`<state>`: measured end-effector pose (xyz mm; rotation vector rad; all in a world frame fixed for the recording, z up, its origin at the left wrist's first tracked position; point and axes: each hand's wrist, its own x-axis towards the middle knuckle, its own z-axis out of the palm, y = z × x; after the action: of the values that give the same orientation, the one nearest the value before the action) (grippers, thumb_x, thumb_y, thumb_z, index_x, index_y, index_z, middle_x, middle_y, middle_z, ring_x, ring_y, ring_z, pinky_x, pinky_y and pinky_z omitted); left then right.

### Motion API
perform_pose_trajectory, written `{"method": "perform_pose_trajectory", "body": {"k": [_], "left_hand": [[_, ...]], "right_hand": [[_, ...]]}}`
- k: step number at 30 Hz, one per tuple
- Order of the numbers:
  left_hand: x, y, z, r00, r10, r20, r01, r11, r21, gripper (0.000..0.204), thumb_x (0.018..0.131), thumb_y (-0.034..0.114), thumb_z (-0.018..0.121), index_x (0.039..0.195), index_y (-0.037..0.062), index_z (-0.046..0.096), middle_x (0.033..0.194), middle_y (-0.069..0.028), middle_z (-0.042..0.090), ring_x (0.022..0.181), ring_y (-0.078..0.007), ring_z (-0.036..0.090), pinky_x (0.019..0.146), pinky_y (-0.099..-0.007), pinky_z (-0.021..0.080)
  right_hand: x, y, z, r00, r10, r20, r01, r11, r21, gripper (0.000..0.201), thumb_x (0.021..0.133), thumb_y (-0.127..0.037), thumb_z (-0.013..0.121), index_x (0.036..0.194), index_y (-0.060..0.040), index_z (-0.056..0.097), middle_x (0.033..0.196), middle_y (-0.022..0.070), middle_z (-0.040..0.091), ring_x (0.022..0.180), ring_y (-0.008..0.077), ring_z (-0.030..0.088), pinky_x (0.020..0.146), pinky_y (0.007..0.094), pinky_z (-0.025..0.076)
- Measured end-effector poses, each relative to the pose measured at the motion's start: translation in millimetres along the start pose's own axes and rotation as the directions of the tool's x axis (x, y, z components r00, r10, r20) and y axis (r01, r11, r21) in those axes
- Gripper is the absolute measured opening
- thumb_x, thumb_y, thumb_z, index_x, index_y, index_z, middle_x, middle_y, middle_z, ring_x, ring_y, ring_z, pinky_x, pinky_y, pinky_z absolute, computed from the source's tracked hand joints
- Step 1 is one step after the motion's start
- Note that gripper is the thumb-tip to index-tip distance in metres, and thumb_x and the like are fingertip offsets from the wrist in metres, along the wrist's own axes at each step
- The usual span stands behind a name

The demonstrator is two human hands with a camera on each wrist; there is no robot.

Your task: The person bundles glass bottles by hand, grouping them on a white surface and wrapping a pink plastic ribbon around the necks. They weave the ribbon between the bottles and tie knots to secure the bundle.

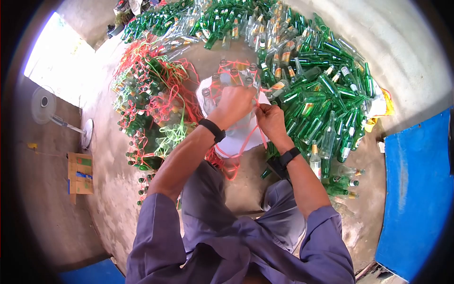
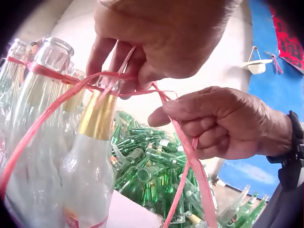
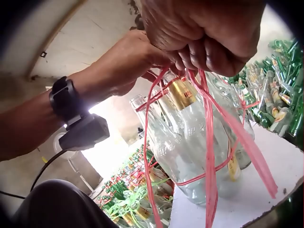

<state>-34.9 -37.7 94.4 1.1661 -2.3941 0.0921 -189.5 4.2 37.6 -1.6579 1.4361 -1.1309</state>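
Observation:
A cluster of clear glass bottles [image 2: 90,161] stands upright on a white board [image 1: 231,144]. Pink plastic strapping [image 2: 52,73] runs around their necks, and a lower band [image 3: 204,176] circles their bodies. Over the mouth of a gold-necked bottle [image 2: 98,118], my left hand [image 1: 236,104] curls its fingers on the strapping; its fingertips are partly hidden in the head view. Just to its right, my right hand [image 1: 272,122] pinches the pink strip between thumb and curled fingers. Loose ends [image 3: 209,156] of the strip hang below the hands in front of the bottles.
Green and clear bottles [image 1: 326,99] lie heaped to the right and behind. On the left stand strapped bottle bundles [image 1: 146,113] with loose pink and green strips. Farther left are a fan [image 1: 45,102] and a cardboard box [image 1: 80,173]. A blue panel [image 1: 416,189] borders the right side.

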Motion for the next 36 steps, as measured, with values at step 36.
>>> {"method": "perform_pose_trajectory", "body": {"k": [36], "left_hand": [[-27.1,-18.8,-39.9,0.972,-0.234,-0.034,0.227,0.962,-0.151,0.023,0.085,0.008,0.061,0.103,0.0097,0.074,0.077,-0.0133,0.071,0.064,-0.0297,0.068,0.058,-0.0376,0.053]], "right_hand": [[-3.4,5.3,11.3,1.0,0.006,0.01,-0.007,0.996,0.094,0.025,0.087,-0.015,0.069,0.104,0.0037,0.069,0.07,0.0182,0.066,0.061,0.0305,0.065,0.06,0.0379,0.051]]}}
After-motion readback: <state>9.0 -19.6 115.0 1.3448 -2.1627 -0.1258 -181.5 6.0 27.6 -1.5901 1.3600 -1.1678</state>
